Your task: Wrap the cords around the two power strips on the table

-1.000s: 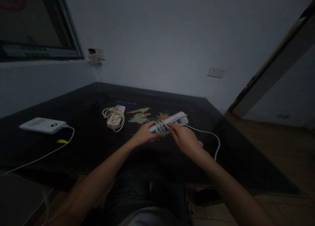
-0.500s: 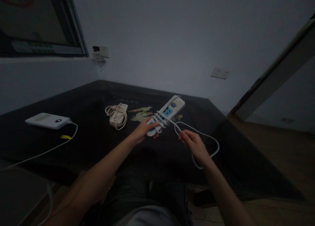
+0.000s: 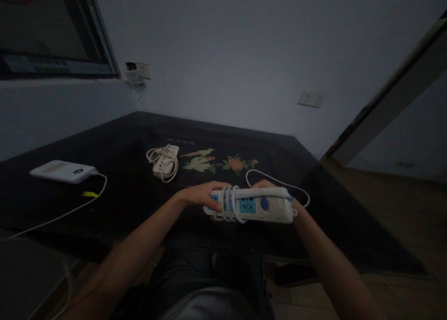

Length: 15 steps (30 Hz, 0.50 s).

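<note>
I hold a white power strip [image 3: 260,205] with blue sockets level above the near edge of a dark table [image 3: 115,171]. Its white cord [image 3: 228,203] is wound several turns round the strip's left end. My left hand [image 3: 199,195] grips that left end, fingers curled over the top. My right hand [image 3: 266,185] sits behind the strip, mostly hidden by it, and seems to hold the right part. A loose loop of the cord [image 3: 275,180] lies on the table beyond the strip.
A second cream power strip [image 3: 163,161] with its cord wrapped round it lies further back. A white power bank [image 3: 62,171] with a white cable [image 3: 70,212] sits at the left. Wall sockets [image 3: 310,99] are on the wall. Wooden floor shows at the right.
The strip swung from pointing away and tilted up to lying level and sideways close to me. My right hand moved from the loose cord to behind the strip.
</note>
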Motion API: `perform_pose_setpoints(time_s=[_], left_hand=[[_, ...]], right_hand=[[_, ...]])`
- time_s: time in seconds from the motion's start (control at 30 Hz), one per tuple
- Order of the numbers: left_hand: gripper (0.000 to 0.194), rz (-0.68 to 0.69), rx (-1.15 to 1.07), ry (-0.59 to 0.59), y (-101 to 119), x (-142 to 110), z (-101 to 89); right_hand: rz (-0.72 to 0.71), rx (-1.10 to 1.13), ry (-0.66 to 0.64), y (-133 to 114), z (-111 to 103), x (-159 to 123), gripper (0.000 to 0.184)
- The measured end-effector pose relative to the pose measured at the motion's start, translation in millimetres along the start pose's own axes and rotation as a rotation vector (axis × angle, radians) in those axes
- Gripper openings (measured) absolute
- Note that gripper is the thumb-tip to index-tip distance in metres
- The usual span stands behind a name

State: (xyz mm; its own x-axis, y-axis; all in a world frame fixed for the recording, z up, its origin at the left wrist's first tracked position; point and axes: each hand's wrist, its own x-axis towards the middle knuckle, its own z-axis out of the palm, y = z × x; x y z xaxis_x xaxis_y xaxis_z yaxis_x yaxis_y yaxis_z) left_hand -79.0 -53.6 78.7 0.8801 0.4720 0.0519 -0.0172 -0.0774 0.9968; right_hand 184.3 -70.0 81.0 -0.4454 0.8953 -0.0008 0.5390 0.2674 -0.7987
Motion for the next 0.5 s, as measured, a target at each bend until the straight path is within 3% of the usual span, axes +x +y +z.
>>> perform_pose_setpoints(time_s=[0.1, 0.13, 0.23, 0.33, 0.5], left_hand=[[0.049, -0.037, 0.228, -0.112, 3.3, 0.4, -2.6], [0.047, -0.048, 0.28, -0.127, 4.6, 0.5, -3.1], [0.047, -0.068, 0.429, -0.09, 8.1, 0.3, -4.1], [0.047, -0.063, 0.608, 0.02, 9.5, 0.2, -4.1], [0.049, -0.089, 0.802, 0.157, 7.0, 3.1, 0.7]], right_hand=[[-0.001, -0.071, -0.3, -14.8, -11.0, 14.6, 0.024], [-0.023, -0.129, -0.338, -21.5, -14.5, 18.8, 0.025], [-0.077, -0.363, -0.272, -43.9, -23.0, 25.2, 0.026], [-0.041, -0.671, -0.15, -67.8, -23.6, 22.0, 0.019], [0.055, -1.046, -0.033, -103.2, -2.0, 9.8, 0.015]])
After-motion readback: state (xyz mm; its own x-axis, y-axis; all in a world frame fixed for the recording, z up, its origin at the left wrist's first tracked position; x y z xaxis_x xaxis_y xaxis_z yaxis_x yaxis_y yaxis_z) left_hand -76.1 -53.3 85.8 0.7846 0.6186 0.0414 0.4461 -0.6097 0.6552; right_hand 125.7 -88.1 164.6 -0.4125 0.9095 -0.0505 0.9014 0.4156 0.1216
